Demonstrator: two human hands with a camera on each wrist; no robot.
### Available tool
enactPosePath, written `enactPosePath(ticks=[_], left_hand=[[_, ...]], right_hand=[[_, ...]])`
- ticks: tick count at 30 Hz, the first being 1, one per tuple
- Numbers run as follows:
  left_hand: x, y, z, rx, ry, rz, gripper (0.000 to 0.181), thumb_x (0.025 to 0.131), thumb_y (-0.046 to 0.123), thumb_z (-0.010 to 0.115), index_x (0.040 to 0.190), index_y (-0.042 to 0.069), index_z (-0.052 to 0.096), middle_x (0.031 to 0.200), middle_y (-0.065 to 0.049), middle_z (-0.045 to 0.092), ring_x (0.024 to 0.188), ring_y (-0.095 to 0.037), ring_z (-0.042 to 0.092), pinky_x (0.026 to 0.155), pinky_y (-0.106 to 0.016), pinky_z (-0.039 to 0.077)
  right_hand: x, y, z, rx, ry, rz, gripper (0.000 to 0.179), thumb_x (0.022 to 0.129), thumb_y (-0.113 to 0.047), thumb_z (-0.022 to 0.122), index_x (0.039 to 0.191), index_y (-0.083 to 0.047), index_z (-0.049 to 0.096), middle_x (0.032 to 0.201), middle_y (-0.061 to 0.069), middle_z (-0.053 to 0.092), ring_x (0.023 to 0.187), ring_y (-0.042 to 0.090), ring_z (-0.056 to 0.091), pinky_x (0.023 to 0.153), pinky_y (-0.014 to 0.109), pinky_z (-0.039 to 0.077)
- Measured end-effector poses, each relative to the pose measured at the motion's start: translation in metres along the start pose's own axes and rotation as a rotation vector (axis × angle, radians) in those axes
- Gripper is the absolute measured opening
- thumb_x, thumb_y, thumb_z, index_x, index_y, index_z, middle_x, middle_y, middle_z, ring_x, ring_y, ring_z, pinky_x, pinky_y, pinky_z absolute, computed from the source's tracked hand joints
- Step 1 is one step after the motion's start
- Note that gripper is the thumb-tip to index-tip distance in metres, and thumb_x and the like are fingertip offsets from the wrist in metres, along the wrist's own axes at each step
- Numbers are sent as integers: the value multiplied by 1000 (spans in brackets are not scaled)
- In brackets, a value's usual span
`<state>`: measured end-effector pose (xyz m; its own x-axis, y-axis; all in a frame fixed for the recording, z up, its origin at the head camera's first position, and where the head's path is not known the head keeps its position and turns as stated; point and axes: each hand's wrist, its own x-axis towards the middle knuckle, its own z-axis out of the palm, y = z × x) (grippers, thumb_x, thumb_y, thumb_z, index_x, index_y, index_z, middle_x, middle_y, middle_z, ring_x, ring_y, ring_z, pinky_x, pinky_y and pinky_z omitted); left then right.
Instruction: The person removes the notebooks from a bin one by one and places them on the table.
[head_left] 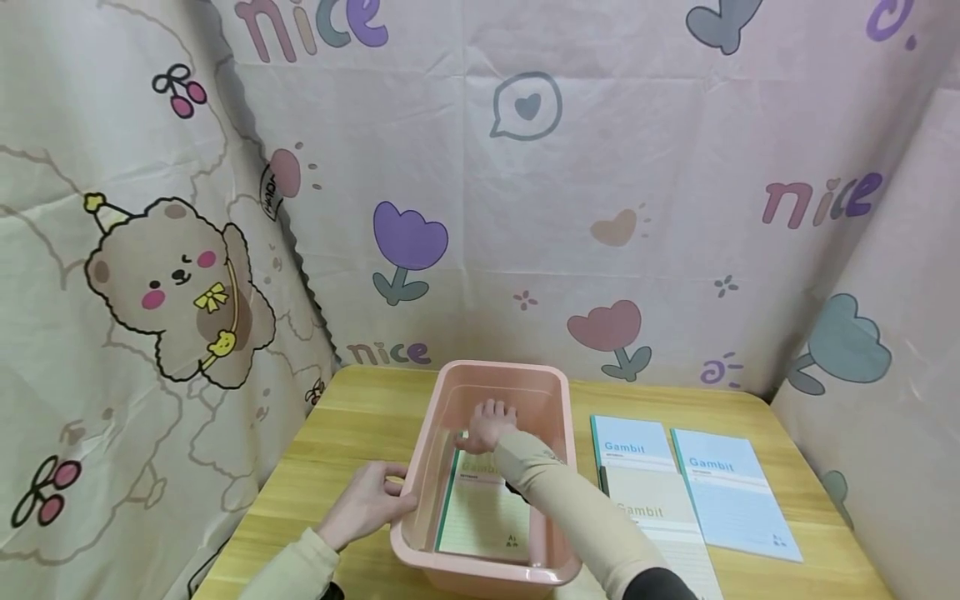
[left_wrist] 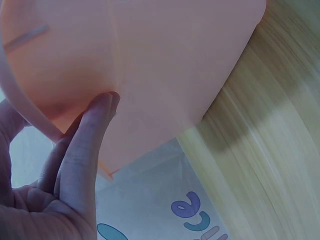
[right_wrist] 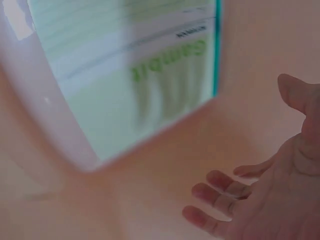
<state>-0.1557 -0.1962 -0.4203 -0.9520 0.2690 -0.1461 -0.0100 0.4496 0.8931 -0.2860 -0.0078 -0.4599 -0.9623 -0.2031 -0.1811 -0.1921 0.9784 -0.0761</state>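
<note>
A pink plastic bin (head_left: 480, 577) stands on the wooden table, and a green-spined notebook (head_left: 480, 512) marked Gambit lies flat in it. At the bin's left rim my left hand (head_left: 369, 502) grips the edge, its fingers against the outer wall in the left wrist view. My right hand (head_left: 491, 423) reaches into the bin over the notebook's far end. In the right wrist view the fingers of the right hand (right_wrist: 270, 195) are spread and hold nothing; the notebook (right_wrist: 125, 70) lies apart from them.
To the bin's right lie a blue notebook (head_left: 738, 492), another blue notebook (head_left: 630, 442) and a beige-white notebook (head_left: 656, 525) overlapping it. A patterned curtain (head_left: 525, 208) hangs behind the wooden table (head_left: 375, 417) and along both sides.
</note>
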Motion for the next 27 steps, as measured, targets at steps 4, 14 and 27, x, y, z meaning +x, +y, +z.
enactPosePath(ticks=[4, 14, 27], left_hand=[[0, -1, -1, -3, 0, -3, 56, 81, 4, 64, 126, -25, 50, 95, -33, 73, 81, -36, 76, 67, -38, 65], [1, -1, -1, -10, 12, -23, 55, 81, 4, 64, 127, -23, 51, 95, -31, 74, 81, -33, 77, 66, -38, 65], [-1, -1, 0, -48, -4, 0, 53, 82, 2, 64, 126, -23, 51, 95, -32, 74, 81, -36, 76, 66, -37, 65]], right_hand=[[7, 1, 20, 38, 27, -1, 80, 86, -59, 64, 140, -3, 48, 139, 17, 53, 131, 34, 50, 111, 51, 43], [1, 1, 41, 148, -6, 10, 84, 83, -52, 75, 142, -1, 44, 147, 18, 50, 139, 35, 46, 120, 48, 38], [6, -1, 79, 173, -49, 35, 116, 77, -71, 69, 157, 1, 25, 164, 21, 30, 153, 36, 28, 128, 49, 25]])
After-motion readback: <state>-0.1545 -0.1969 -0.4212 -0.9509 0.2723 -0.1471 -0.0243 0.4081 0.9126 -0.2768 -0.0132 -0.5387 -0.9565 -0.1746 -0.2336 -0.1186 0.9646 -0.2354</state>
